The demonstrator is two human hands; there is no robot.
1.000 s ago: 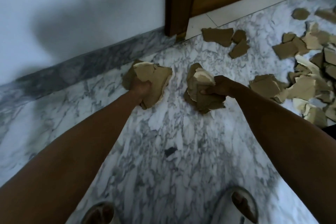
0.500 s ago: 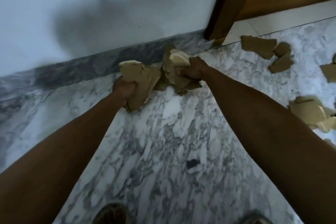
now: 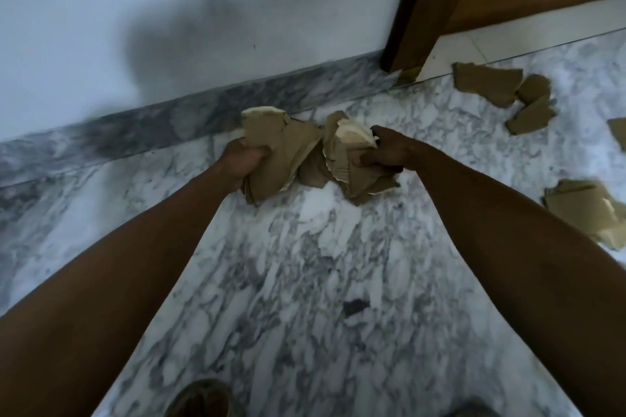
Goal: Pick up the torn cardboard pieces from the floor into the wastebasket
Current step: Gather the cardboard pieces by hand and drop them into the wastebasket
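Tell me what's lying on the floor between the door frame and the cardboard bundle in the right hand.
Nothing: in the head view, only bare marble floor separates the door frame from the right hand's bundle.

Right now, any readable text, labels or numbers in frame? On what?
None readable.
Cardboard in the left hand: plain brown, no print showing.
Cardboard in the right hand: plain, no print showing.
Loose pieces on the floor: no marks.
Wall and door frame: bare.
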